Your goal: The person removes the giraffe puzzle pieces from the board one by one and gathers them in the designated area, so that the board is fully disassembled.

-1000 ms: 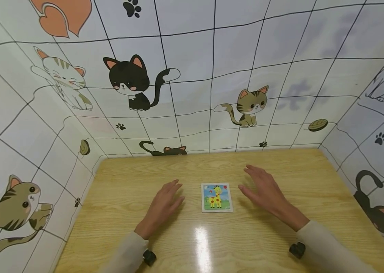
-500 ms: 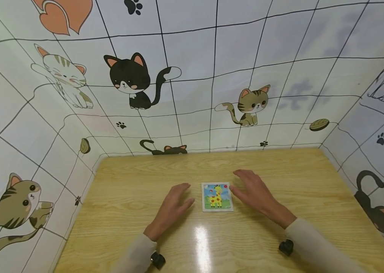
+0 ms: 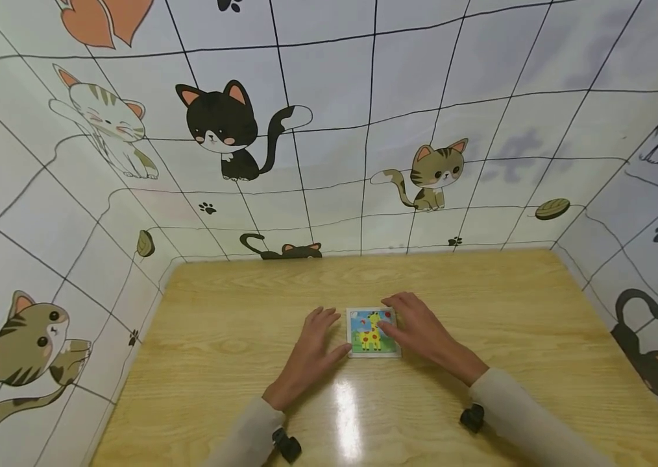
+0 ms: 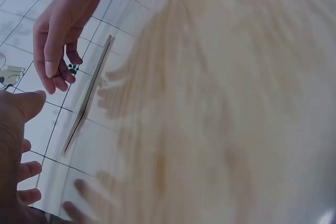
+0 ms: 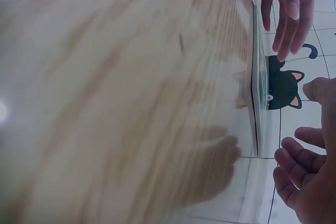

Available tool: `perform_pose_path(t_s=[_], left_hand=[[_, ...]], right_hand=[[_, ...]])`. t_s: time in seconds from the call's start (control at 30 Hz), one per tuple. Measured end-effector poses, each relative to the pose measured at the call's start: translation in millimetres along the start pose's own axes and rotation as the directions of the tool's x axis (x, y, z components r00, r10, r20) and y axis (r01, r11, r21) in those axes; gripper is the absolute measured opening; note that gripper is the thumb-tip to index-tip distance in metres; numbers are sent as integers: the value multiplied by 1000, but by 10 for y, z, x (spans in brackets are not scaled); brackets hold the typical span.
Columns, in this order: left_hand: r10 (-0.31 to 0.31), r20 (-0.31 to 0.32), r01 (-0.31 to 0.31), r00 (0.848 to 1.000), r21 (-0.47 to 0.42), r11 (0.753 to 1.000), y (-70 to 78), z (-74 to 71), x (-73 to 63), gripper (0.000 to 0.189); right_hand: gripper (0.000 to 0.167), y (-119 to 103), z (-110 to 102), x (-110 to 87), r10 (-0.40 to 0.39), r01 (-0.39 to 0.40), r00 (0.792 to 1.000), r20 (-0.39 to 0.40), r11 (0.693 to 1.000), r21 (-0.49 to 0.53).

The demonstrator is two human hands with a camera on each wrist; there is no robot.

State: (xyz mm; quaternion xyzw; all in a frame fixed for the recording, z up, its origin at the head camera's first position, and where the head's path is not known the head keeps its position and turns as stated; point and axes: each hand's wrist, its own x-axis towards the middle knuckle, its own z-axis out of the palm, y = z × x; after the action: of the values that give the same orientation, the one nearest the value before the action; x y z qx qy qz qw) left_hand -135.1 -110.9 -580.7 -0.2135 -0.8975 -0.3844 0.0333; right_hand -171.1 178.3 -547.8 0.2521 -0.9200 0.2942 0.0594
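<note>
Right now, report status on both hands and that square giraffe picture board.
Left hand, right hand: hovering, holding nothing. White-edged square giraffe picture board: flat on yellow wood-grain table, between them. No obstruction seen.

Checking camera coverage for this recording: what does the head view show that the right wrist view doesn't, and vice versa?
Head only: the giraffe board with readable picture, orange heart, both sleeves.
Right wrist only: board's side edge, a hand-shaped reflection on the wooden tabletop.
Both: board, tabletop, black cat, left hand, right hand.
</note>
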Motion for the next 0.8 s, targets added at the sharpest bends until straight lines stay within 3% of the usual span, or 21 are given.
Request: perform_pose_path(t_s=[0.13, 0.27, 0.4, 0.63, 0.8], left_hand=[[24, 11, -25, 1000, 118, 993, -10, 52, 1, 75], [50, 32, -56, 998, 242, 969, -42, 106, 12, 86], [72, 48, -84, 996, 299, 950, -62, 128, 38, 93], [31, 143, -85, 989, 394, 915, -67, 97, 100, 103], [36, 156, -98, 987, 410, 907, -105, 82, 150, 106]], right_hand=[[46, -14, 62, 44, -21, 20, 1000, 15, 999, 37], [44, -29, 115, 77, -40, 38, 999, 26, 996, 86], [44, -40, 165, 111, -58, 55, 998, 34, 994, 94], [45, -66, 217, 164, -42, 32, 996, 76, 991, 129], [42, -71, 255, 197, -52, 39, 995, 83, 988, 147]])
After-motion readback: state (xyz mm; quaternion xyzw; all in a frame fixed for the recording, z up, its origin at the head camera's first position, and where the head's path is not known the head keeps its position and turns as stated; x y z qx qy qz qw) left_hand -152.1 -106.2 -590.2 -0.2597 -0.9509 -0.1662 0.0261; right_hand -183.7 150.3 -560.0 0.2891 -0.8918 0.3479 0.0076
